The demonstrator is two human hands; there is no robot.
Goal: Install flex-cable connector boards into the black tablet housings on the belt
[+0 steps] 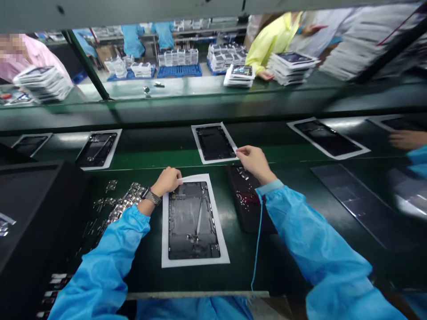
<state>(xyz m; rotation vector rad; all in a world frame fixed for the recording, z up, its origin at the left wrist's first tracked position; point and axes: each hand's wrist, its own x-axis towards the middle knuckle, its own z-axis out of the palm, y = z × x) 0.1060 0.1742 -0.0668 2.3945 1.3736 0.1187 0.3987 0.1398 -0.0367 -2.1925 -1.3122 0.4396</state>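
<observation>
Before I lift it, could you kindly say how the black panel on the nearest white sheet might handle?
The black panel is probably stiff, since its edges look straight. It looks shallow, so it may be light for its size. The narrow strip along its inside could be fragile.

Bright blue smock [196, 309], loose, creased, well behind both hands; left sleeve [103, 253] same blue, wrinkled, gathered at its end behind the left hand [168, 180]; wristwatch [153, 197] between that hand and sleeve, dark case, metal link band; right sleeve [313, 240] baggy, paler blue cuff [269, 187] just behind the right hand [255, 162]; thin blue cord [259, 229] hanging from cuff.
</observation>
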